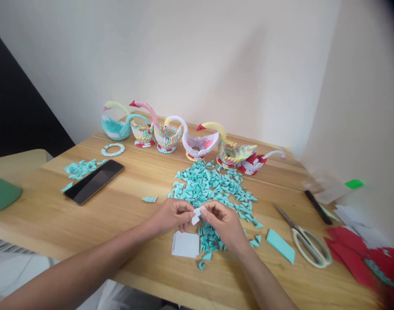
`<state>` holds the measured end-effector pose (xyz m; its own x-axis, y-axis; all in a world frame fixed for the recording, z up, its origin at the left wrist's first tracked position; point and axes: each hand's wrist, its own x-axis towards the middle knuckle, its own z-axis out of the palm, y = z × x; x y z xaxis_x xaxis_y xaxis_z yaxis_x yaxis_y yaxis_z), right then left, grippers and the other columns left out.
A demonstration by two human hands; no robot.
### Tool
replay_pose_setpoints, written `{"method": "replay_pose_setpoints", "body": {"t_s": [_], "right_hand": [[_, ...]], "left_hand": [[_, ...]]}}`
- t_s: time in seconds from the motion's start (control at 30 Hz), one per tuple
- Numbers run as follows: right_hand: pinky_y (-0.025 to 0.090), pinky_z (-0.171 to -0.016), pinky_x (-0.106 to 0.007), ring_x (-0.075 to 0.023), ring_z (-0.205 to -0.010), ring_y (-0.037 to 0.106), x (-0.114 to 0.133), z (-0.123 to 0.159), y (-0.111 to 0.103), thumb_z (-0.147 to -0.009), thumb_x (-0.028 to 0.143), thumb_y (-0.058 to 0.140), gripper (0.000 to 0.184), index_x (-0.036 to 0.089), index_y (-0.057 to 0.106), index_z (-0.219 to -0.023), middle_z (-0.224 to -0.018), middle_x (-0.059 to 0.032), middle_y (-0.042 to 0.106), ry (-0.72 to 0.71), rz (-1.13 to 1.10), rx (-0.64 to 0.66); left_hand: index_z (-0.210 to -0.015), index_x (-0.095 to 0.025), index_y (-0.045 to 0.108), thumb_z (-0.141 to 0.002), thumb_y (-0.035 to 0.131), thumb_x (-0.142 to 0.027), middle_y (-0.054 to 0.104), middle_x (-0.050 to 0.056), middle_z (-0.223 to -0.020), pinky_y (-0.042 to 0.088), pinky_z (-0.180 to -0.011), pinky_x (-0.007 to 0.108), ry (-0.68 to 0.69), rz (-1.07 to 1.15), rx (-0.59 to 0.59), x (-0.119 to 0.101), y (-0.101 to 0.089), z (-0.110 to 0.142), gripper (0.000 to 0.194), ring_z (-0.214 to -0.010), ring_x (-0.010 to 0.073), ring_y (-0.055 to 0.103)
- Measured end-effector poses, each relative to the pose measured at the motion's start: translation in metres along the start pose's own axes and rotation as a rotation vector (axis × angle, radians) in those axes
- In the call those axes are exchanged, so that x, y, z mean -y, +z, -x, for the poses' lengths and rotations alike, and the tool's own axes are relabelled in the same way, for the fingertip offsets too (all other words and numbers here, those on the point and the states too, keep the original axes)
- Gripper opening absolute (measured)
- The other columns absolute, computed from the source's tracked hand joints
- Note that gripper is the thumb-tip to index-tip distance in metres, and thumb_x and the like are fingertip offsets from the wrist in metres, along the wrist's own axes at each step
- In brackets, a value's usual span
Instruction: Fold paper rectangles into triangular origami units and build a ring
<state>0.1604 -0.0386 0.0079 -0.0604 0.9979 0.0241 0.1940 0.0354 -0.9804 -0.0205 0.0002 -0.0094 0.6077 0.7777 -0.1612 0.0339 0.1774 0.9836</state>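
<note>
Both my hands pinch a small white paper piece (197, 215) over the wooden table (126, 215). My left hand (173, 215) grips its left side with closed fingers, and my right hand (224, 224) grips its right side. Under the hands lies a small stack of white paper slips (186, 244). A large heap of folded teal paper triangles (210, 185) spreads just beyond and below my right hand. A single teal triangle (149, 199) lies to the left of the heap.
Several paper swans (171, 135) stand in a row at the back. A black phone (93, 181), a teal paper ring (112, 149) and a smaller teal pile (81, 168) lie left. Scissors (306, 241), a teal slip (281, 245), a black pen (318, 206) and red paper (355, 254) lie right.
</note>
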Motion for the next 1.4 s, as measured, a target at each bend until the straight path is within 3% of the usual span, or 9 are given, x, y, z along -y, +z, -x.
{"method": "replay_pose_setpoints", "body": {"t_s": [0.3, 0.43, 0.6, 0.77, 0.97, 1.13, 1.2, 1.3, 1.4], "right_hand": [[0.044, -0.055, -0.025, -0.0131, -0.059, 0.054, -0.002, 0.001, -0.001, -0.08, 0.034, 0.064, 0.016, 0.018, 0.066, -0.078, -0.064, 0.0006, 0.06, -0.076, 0.119, -0.031], [0.048, -0.063, -0.028, -0.0158, -0.068, 0.059, -0.002, 0.001, -0.005, -0.083, 0.022, 0.062, 0.01, 0.02, 0.069, -0.077, -0.072, -0.0026, 0.064, -0.365, 0.299, -0.031], [0.045, -0.061, -0.028, -0.015, -0.069, 0.057, 0.0, 0.0, -0.011, -0.087, 0.009, 0.056, 0.021, 0.022, 0.071, -0.091, -0.077, -0.0045, 0.065, -0.818, 0.545, -0.006], [0.043, -0.06, -0.026, -0.0146, -0.069, 0.054, 0.0, 0.001, -0.011, -0.089, 0.01, 0.054, 0.02, 0.022, 0.069, -0.093, -0.074, -0.0034, 0.063, -0.942, 0.732, -0.024], [0.044, -0.063, -0.026, -0.0149, -0.072, 0.054, -0.005, 0.002, -0.011, -0.09, 0.013, 0.053, 0.018, 0.022, 0.068, -0.093, -0.077, -0.0031, 0.064, -0.895, 0.826, -0.016], [0.046, -0.065, -0.028, -0.0162, -0.076, 0.057, -0.001, 0.002, -0.011, -0.091, 0.012, 0.05, 0.023, 0.023, 0.07, -0.098, -0.083, -0.0052, 0.067, -0.865, 0.739, 0.036], [0.048, -0.069, -0.028, -0.0165, -0.081, 0.06, 0.002, 0.002, -0.012, -0.092, 0.016, 0.049, 0.025, 0.023, 0.068, -0.105, -0.089, -0.0058, 0.068, -0.678, 0.578, 0.061], [0.051, -0.071, -0.028, -0.0165, -0.08, 0.063, 0.004, 0.002, -0.012, -0.094, 0.029, 0.046, 0.028, 0.022, 0.064, -0.115, -0.093, -0.0059, 0.07, -0.249, 0.295, 0.115], [0.051, -0.064, -0.026, -0.015, -0.069, 0.062, 0.003, 0.002, -0.01, -0.094, 0.04, 0.045, 0.032, 0.018, 0.068, -0.099, -0.081, -0.0038, 0.068, -0.01, 0.086, 0.19]], "left_hand": [[-0.065, -0.012, 0.061, -0.076, 0.062, -0.048, 0.059, -0.001, -0.048, 0.043, -0.042, 0.016, -0.012, 0.002, 0.031, -0.002, 0.0, 0.001, 0.038, -0.04, 0.0069, 0.053], [-0.062, -0.011, 0.06, -0.073, 0.065, -0.047, 0.059, -0.001, -0.047, 0.043, -0.039, 0.017, -0.036, 0.026, 0.017, -0.006, -0.001, 0.001, 0.038, -0.039, 0.0078, 0.054], [-0.065, -0.011, 0.06, -0.067, 0.071, -0.047, 0.065, 0.002, -0.054, 0.044, -0.037, 0.018, -0.082, 0.176, 0.055, -0.01, -0.005, 0.002, 0.037, -0.039, 0.0104, 0.058], [-0.065, -0.011, 0.06, -0.064, 0.074, -0.047, 0.065, 0.001, -0.052, 0.043, -0.037, 0.016, -0.115, 0.254, 0.076, -0.011, -0.007, 0.002, 0.038, -0.04, 0.0101, 0.059], [-0.065, -0.012, 0.06, -0.066, 0.072, -0.053, 0.063, 0.001, -0.05, 0.044, -0.039, 0.018, -0.077, 0.144, 0.078, -0.013, -0.005, 0.003, 0.043, -0.04, 0.0104, 0.058], [-0.062, -0.012, 0.06, -0.066, 0.071, -0.049, 0.059, -0.001, -0.043, 0.042, -0.038, 0.017, -0.068, 0.056, -0.051, -0.012, -0.004, 0.001, 0.039, -0.036, 0.0079, 0.052], [-0.062, -0.012, 0.061, -0.067, 0.07, -0.046, 0.059, -0.001, -0.044, 0.043, -0.04, 0.017, -0.036, 0.036, -0.093, -0.012, -0.005, 0.001, 0.036, -0.038, 0.0081, 0.054], [-0.063, -0.012, 0.062, -0.068, 0.068, -0.041, 0.059, -0.002, -0.045, 0.044, -0.042, 0.017, 0.0, 0.02, -0.115, -0.012, -0.004, 0.002, 0.03, -0.04, 0.0083, 0.055], [-0.063, -0.012, 0.062, -0.07, 0.066, -0.038, 0.059, -0.002, -0.045, 0.044, -0.043, 0.017, 0.011, -0.004, -0.119, -0.011, -0.001, 0.003, 0.027, -0.04, 0.0081, 0.055]]}}
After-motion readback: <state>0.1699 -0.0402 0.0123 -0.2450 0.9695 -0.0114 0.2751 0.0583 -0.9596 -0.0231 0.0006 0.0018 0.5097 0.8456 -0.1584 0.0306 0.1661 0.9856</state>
